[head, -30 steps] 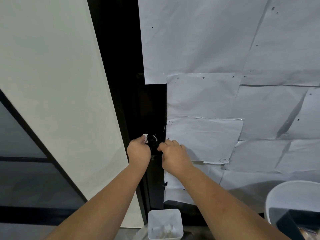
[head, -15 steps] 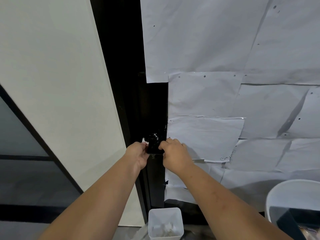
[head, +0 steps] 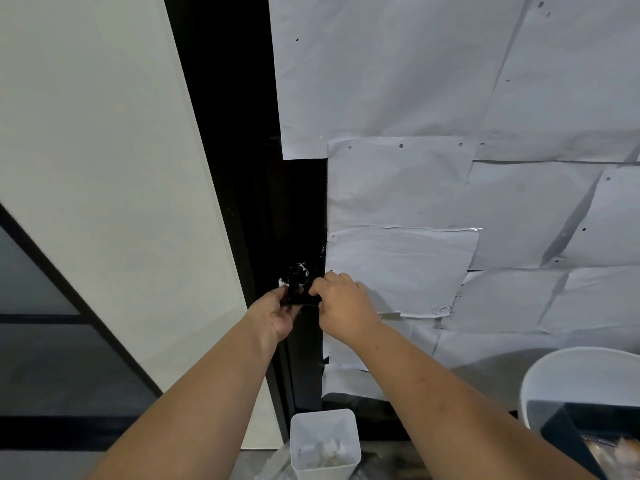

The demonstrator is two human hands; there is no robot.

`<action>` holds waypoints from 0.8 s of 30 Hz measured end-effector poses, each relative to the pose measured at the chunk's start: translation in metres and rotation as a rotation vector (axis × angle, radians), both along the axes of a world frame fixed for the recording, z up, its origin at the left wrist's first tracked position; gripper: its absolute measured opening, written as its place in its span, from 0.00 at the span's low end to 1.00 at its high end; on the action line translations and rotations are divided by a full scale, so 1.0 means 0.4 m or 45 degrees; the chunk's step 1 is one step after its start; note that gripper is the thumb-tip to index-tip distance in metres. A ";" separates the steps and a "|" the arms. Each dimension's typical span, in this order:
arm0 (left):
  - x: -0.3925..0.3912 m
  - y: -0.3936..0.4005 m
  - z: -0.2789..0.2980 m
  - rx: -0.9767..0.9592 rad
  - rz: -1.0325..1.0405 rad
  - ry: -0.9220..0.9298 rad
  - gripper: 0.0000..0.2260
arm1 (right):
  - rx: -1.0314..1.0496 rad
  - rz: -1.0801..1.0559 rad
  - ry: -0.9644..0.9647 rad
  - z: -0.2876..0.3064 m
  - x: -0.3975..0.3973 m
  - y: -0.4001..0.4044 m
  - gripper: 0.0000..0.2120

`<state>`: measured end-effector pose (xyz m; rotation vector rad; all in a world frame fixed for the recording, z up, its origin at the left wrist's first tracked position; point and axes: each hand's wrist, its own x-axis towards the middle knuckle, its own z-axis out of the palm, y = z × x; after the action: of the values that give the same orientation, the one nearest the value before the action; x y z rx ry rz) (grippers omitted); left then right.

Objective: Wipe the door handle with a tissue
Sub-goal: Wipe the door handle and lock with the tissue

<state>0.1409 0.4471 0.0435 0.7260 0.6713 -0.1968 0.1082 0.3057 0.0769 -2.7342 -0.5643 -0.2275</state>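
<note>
**Both hands at the black door handle, tissue tucked on the left**

Head view, item by item:

- Door handle (head: 300, 289): black, mounted on the dark door edge (head: 298, 209). A round glossy knob sits above a flat dark lever. It lies directly between your two hands, both of which touch it.
- Left hand (head: 275, 315): yours, reaching up from lower left, palm turned partly up, fingers curled against the left end of the lever. What it grips beyond the lever is largely hidden by the fingers.
- Tissue (head: 283, 281): only a small white scrap shows, just above your left fingertips and against the left side of the knob. Whether your left fingers pinch it cannot be told for certain; it sits touching them.
- Right hand (head: 343, 308): back of the hand facing you, fingers curled over the right end of the lever, thumb side toward the knob.
- Paper sheets (head: 450, 168): white, overlapping, covering the door face to the right of the handle.
- White wall panel (head: 104, 168): left of the dark edge.
- White bin (head: 325, 445): square, below the handle, crumpled white scraps inside.
- White round container (head: 581, 379): lower right corner, partly cut off.
</note>
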 end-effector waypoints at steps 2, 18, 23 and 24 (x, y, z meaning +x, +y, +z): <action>0.002 0.003 0.001 0.035 0.006 -0.008 0.10 | -0.004 0.003 0.003 0.000 0.001 0.000 0.18; -0.012 -0.009 0.004 0.530 0.170 -0.167 0.07 | -0.010 0.015 -0.007 0.000 0.003 -0.001 0.18; -0.020 -0.018 0.009 0.791 0.178 -0.206 0.04 | -0.012 0.009 -0.001 0.003 -0.002 0.002 0.18; -0.023 -0.019 0.008 0.849 0.175 -0.240 0.05 | -0.013 0.007 -0.004 0.003 -0.003 0.002 0.18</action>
<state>0.1318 0.4395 0.0468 1.3128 0.6026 0.2355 0.1071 0.3065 0.0783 -2.7422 -0.5757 -0.2286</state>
